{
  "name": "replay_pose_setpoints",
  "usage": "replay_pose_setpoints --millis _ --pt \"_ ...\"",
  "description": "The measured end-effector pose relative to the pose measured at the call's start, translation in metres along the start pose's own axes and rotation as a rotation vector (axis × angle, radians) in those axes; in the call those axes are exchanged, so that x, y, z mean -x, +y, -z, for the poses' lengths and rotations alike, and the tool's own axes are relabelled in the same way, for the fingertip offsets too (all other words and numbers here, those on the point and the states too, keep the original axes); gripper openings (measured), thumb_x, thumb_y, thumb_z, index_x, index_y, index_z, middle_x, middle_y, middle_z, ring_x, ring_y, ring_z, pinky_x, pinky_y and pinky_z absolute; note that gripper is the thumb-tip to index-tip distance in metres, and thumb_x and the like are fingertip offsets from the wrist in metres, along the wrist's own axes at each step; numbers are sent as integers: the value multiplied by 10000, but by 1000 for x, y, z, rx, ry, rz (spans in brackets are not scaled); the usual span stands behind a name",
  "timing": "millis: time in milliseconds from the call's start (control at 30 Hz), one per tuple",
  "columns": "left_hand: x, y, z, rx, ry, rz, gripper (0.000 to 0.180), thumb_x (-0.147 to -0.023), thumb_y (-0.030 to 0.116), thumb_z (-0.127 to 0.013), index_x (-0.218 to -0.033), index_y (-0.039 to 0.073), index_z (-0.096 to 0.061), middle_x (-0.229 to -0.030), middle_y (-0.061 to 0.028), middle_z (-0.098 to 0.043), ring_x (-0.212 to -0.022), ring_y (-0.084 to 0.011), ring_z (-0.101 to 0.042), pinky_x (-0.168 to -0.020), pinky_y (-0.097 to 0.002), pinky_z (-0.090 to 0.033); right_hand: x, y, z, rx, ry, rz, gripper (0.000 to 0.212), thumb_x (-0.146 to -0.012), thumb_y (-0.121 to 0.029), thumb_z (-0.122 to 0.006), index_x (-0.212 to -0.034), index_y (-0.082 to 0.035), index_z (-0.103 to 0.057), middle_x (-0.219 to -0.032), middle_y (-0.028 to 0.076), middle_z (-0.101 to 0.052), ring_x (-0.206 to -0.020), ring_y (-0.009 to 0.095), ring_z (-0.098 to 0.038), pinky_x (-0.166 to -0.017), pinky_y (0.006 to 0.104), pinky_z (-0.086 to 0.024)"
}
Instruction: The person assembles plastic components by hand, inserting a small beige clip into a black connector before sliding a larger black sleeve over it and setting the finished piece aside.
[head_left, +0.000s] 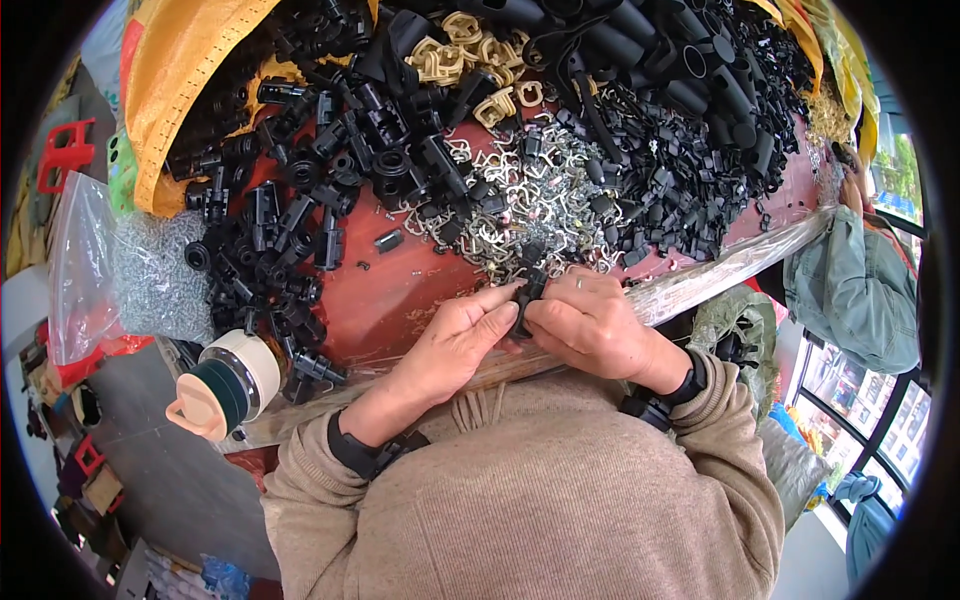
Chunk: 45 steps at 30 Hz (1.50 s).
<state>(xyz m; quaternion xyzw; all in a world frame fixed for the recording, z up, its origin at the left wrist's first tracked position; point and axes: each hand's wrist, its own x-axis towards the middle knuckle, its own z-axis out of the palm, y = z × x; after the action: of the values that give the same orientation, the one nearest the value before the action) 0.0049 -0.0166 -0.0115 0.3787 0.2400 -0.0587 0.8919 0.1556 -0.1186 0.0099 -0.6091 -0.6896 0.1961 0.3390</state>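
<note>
Both my hands grip one black plastic part [533, 287] at the near edge of the red tabletop [400, 300]. My left hand [460, 332] is closed on its left side, thumb and forefinger pressed against it. My right hand [588, 322], with a ring on one finger, curls round it from the right. My fingers cover much of the part, so its full shape is hidden. Just beyond my hands lies a heap of small silvery metal pieces and pale curved clips [540, 190]. A short black cylinder [388, 241] rests alone left of that heap.
Black plastic housings [350, 140] are piled at the left, beige clips [465, 55] and black tubes [650, 50] at the back. Small black pieces [670, 190] spread rightward. A cup [230, 380] and a bag of small metal pieces [160, 270] stand left. Another person's sleeve [850, 280] shows right.
</note>
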Motion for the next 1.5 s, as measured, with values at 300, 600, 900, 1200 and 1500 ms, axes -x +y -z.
replay_pose_setpoints --millis 300,600,900,1200,1500 --pt "-3 2 -3 -126 -42 -74 362 -883 181 -441 -1147 -66 -424 -981 -56 -523 -858 -82 -501 -745 -226 -440 0 -2 1 -51 -91 -126 143 -613 -17 -627 -701 -29 -515 -601 71 -476 -532 243 -493 -486 329 -387" --pt "-3 4 -1 127 4 10 369 -858 140 -485 -1169 -27 -379 -1009 -102 -563 -850 -128 -550 -743 -243 -444 8 14 17 172 180 -323 86 -680 -33 -599 -738 -34 -535 -627 82 -488 -548 253 -504 -508 325 -410" --pt "-1 7 -2 161 43 -16 397 -845 135 -507 -1171 -18 -340 -1014 -126 -566 -845 -149 -558 -746 -261 -441 13 36 25 243 108 -386 47 -782 -65 -539 -813 -29 -542 -690 85 -534 -556 203 -524 -502 276 -414" --pt "-2 5 0 188 15 -64 343 -847 164 -503 -1152 46 -401 -1022 -111 -554 -876 -163 -553 -767 -260 -444 15 26 27 -975 225 -904 125 -842 -121 -507 -830 -1 -542 -676 49 -585 -469 74 -495 -426 164 -382" --pt "-3 2 2 252 -60 -147 332 -820 194 -548 -1092 25 -461 -1001 -102 -556 -883 -170 -551 -770 -272 -455 13 12 7 -1309 116 -964 132 -835 -130 -512 -852 -1 -532 -661 70 -581 -431 86 -482 -390 169 -372"
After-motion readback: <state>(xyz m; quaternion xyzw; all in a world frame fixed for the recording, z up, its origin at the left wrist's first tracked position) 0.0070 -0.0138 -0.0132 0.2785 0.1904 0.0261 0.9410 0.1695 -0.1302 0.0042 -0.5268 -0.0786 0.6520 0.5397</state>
